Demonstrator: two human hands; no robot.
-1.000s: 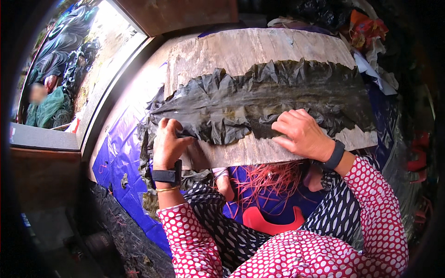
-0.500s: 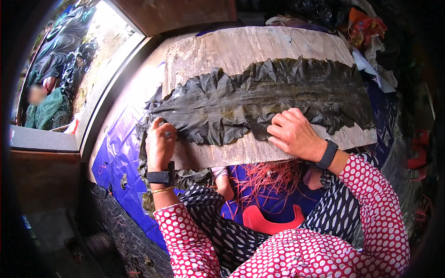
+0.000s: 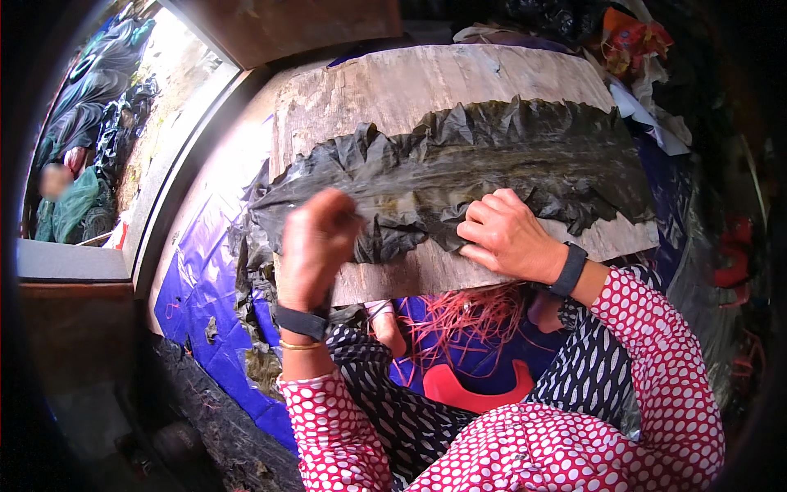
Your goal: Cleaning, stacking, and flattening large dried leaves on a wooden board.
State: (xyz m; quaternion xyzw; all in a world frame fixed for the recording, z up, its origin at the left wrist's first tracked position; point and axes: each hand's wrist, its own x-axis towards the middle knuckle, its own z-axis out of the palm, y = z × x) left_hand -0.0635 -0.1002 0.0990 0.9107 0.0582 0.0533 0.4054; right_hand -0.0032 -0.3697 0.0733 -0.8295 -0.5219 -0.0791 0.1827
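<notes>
A long, dark, ruffle-edged blade of kelp (image 3: 492, 156) lies spread across a weathered wooden board (image 3: 361, 90). Its paler middle band runs lengthwise, and its narrower end lies at the left. My right hand (image 3: 510, 236) rests on its near edge, fingers curled and pinching the ruffled margin. My left hand (image 3: 316, 246) is raised in front of the left part of the kelp and hides some of it. Motion smears its fingers, so whether they grip anything does not show.
Below the board lie a heap of thin red strands (image 3: 471, 320) and a red plastic piece (image 3: 475, 394). Blue plastic sheeting (image 3: 197, 303) spreads under everything, with dark scraps at the left. An open doorway (image 3: 180, 164) shows bundled nets (image 3: 86, 201) outside.
My left hand has left the kelp's near left edge and moved up and to the right, now over the blade. My right hand keeps its place on the near edge.
</notes>
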